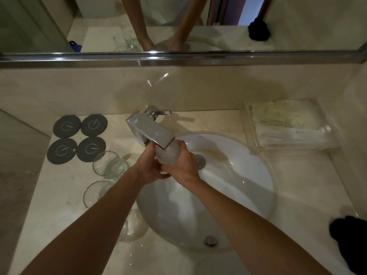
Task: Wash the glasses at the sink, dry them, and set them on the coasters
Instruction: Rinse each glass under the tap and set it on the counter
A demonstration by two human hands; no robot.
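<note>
Four coasters lay bare at the table's left beside waiting glasses, while left hand and right hand clasped a wet glass under the faucet, judged rigid, slippery, fragile, best gripped around its body.

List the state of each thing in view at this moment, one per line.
Glass under the tap: held by both hands, being rinsed.
Left hand: gripping the glass.
Right hand: gripping the glass.
Four coasters: bare.
Glasses on the counter: unheld, left of the basin.
Black cloth: unused.
</note>
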